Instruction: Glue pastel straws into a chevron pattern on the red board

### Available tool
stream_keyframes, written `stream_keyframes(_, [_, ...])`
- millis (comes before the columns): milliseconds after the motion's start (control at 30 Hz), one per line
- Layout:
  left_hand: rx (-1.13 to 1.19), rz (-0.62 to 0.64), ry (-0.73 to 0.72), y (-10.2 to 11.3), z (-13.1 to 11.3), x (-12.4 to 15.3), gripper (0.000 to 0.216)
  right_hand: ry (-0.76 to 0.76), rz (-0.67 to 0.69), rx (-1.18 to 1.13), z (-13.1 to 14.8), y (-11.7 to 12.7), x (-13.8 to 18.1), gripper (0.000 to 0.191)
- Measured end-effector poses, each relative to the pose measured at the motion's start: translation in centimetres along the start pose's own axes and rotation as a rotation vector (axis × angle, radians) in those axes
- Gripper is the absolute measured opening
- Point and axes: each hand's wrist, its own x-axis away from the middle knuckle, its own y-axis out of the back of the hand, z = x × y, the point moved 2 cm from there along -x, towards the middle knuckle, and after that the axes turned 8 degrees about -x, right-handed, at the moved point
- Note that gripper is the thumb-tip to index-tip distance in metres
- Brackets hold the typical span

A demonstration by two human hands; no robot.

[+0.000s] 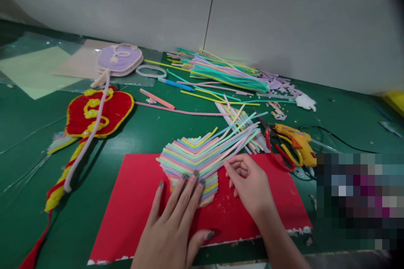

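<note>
A chevron-patterned panel (179, 153) of pastel pipe cleaners rests on a red board (120, 201). My left hand (173, 214) lies flat with its fingers spread, fingertips pressing on the panel's lower middle. Just right of it, my right hand (244, 176) pinches a lilac pipe cleaner (233, 153) between thumb and forefinger at the panel's right edge. Long loose ends of the pipe cleaners fan out to the upper right. Beyond them a bundle of pastel strips (255, 138) lies slanted at the board's far edge.
A red and yellow fan (75, 115) and a lilac fan (126, 59) lie to the left. A pile of pipe cleaners (227, 71) stretches along the wall. Red-handled pliers (277, 155) and a yellow glue gun (298, 141) with a cord lie to the right.
</note>
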Motion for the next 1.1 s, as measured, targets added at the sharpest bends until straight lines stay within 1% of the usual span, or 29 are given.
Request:
stream_keyframes(67, [0.0,0.006,0.0,0.1,0.1,-0.1,0.057,0.075,-0.049,0.042,0.1,0.2,0.1,0.031])
stream_keyframes(100, [0.001,0.008,-0.001,0.1,0.1,-0.1,0.057,0.153,-0.084,0.089,0.2,0.5,0.1,0.028])
stream_keyframes(167, [0.007,0.006,-0.009,0.2,0.2,-0.2,0.058,0.379,-0.141,0.221,0.6,0.9,0.5,0.022])
stream_keyframes(200, [0.01,0.007,-0.012,0.3,0.2,-0.2,0.059,0.508,-0.146,0.293,0.8,1.1,0.7,0.019])
stream_keyframes(267, [0.016,-0.001,-0.012,0.3,0.2,-0.3,0.059,0.746,-0.086,0.427,0.9,1.3,1.1,0.021])
stream_keyframes(333, [0.023,-0.007,-0.007,0.4,0.4,-0.3,0.059,0.933,0.021,0.575,0.7,1.5,1.5,0.03])
stream_keyframes(400, [0.037,-0.006,-0.007,0.6,0.6,-0.4,0.057,1.052,0.137,0.737,0.2,1.6,1.5,0.036])
stream_keyframes(433, [0.046,-0.003,-0.012,0.7,0.8,-0.5,0.056,1.082,0.181,0.811,-0.1,1.7,1.5,0.039])
stream_keyframes(500, [0.061,0.0,-0.024,1.0,1.1,-0.8,0.05,1.099,0.231,0.922,-0.6,1.9,1.2,0.044])
stream_keyframes(600, [0.065,-0.002,-0.06,1.3,1.4,-1.6,0.046,1.064,0.27,0.995,-1.2,2.1,0.9,0.051])
stream_keyframes(700, [0.054,-0.008,-0.123,1.2,1.4,-2.5,0.046,1.034,0.302,1.007,-1.4,2.2,0.9,0.054])
stream_keyframes(833, [0.051,0.005,-0.196,0.3,1.4,-3.0,0.046,0.995,0.321,0.993,-1.4,2.2,1.0,0.055])
stream_keyframes(967, [0.063,0.01,-0.199,-0.4,1.7,-2.9,0.049,0.971,0.321,1.009,-1.4,2.1,1.0,0.055])
stream_keyframes(1100, [0.092,0.028,-0.194,-0.5,1.9,-2.7,0.052,0.972,0.326,1.006,-1.3,2.0,0.9,0.055])
